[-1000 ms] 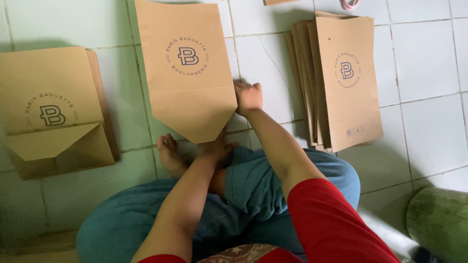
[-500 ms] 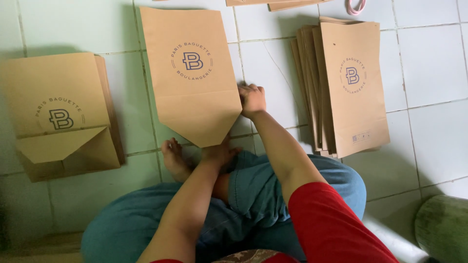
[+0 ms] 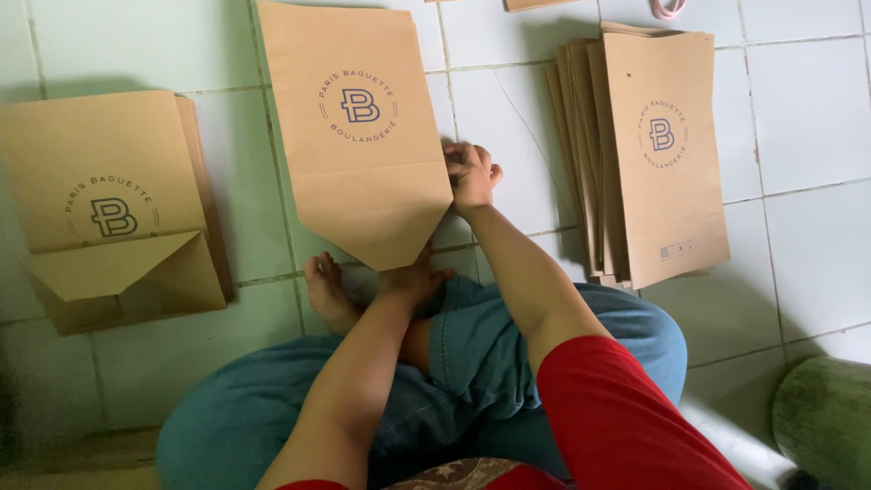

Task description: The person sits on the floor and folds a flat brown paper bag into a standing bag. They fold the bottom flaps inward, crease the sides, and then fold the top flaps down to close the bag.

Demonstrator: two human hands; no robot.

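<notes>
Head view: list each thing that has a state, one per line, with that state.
Middle bag: flat on the floor tiles, bottom folded to a point.
Left stack: flat, top bag's bottom flap folded up.
Right stack: flat, fanned, bottoms unfolded.
Left hand: pressing the middle bag's point.
Right hand: fingers curled at the middle bag's right edge.

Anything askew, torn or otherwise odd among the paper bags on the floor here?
Nothing stands out. The middle bag lies flat with its bottom folded to a point, the right hand at its edge and the left hand at its tip. The right stack is slightly fanned; the left stack looks tidy.
</notes>
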